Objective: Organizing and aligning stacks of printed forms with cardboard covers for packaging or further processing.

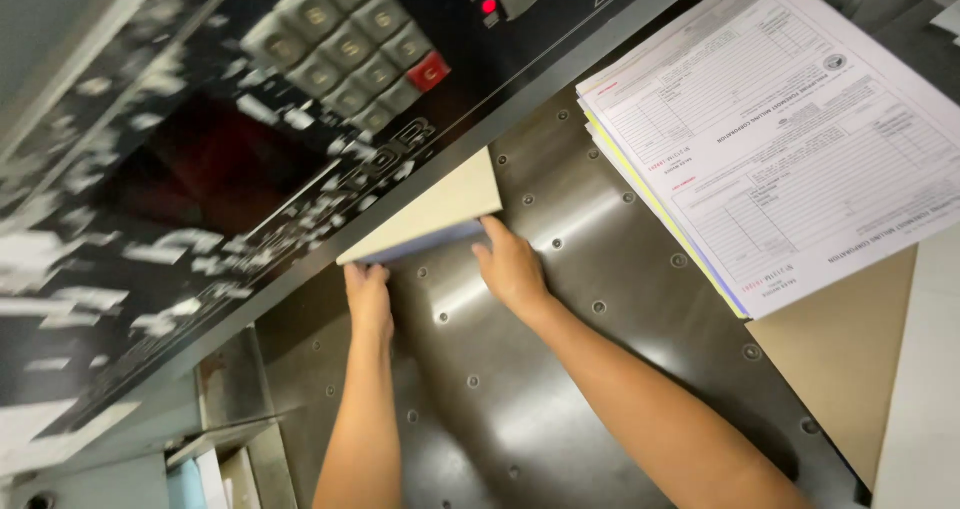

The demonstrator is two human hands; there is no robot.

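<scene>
We grip the pad (pixel 425 214) with left hand (pixel 368 294) and right hand (pixel 510 267), fingers closed on its edge under the panel (pixel 300 119); forms (pixel 790 129) lie just right

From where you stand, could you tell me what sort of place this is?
Probably a print shop: a black paper-cutting machine with grey keypad, a perforated steel bed, and a stack of printed forms.

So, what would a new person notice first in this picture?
Probably the two bare hands, left hand and right hand, pressing a cream paper stack under the black machine head at centre. Then the printed forms pile at upper right on the grey metal table.
</scene>
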